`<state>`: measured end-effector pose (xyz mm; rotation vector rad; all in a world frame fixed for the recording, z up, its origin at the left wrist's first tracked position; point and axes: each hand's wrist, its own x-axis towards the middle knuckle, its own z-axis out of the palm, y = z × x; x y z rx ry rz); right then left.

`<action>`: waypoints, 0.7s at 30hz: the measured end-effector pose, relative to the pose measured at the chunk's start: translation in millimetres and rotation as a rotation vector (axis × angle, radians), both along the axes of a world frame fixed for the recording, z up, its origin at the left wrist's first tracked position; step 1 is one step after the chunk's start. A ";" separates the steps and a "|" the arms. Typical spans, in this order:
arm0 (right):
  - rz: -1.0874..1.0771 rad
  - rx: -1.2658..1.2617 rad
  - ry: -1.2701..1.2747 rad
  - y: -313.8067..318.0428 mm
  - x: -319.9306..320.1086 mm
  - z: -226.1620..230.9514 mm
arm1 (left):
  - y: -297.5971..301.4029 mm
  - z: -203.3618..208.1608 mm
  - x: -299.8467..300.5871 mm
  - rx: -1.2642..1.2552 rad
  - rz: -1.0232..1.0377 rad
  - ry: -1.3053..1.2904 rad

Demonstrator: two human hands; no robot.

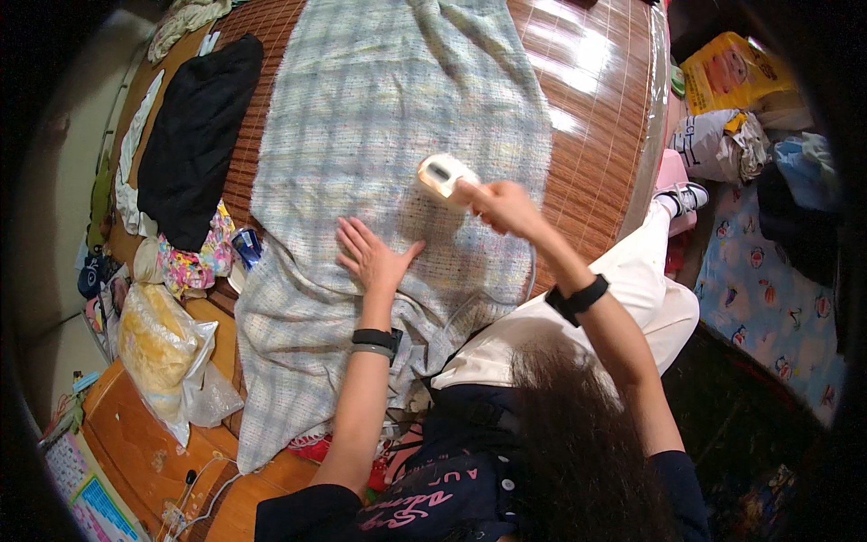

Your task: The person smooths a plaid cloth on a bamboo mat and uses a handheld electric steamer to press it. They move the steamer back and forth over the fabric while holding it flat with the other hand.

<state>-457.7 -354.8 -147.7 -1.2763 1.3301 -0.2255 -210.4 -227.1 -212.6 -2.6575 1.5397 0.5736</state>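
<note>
A long pale cloth (pixel 361 117) with blue-grey checks and a nubby weave lies spread before me, creased toward its near end. My left hand (pixel 375 259) rests on it palm down, fingers apart, holding nothing. Ahead and to the right, my right hand (pixel 506 207) is closed around the handle of a white handheld device (pixel 446 178). The device has a rounded head with a dark oval panel on top. Its underside is hidden, so I cannot tell whether it touches the cloth. A thin pale cord (pixel 479 296) curves over the cloth near my leg.
Under the cloth is a brown slatted mat (pixel 587 108). A black garment (pixel 194 135) and a colourful printed cloth (pixel 203 257) lie to the left, with a clear plastic bag of yellowish stuff (pixel 161 348) nearer. Bags (pixel 731 77) sit at the far right.
</note>
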 end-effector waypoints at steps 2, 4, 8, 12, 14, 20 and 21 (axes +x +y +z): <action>0.080 0.006 0.014 11.7 32.6 -9.3 | 2.2 3.6 8.2 0.112 0.038 0.013; 0.108 -0.040 0.083 17.8 56.0 -20.5 | 6.3 6.5 9.0 0.122 0.012 0.038; 0.057 -0.073 0.152 -4.0 63.7 -38.1 | 2.8 4.6 11.1 0.203 0.024 0.057; -0.109 -0.125 0.086 -43.9 37.4 -41.9 | -0.3 1.4 14.6 0.275 0.023 0.087; -0.172 -0.072 0.137 -54.9 24.9 -42.3 | 0.2 0.6 15.3 0.260 0.028 0.095; -0.399 -0.100 0.066 -75.2 -23.5 -40.1 | 1.6 -1.5 16.9 0.243 0.037 0.124; -0.434 -0.131 0.028 -75.8 -32.9 -37.7 | 1.5 -0.9 17.2 0.233 0.033 0.123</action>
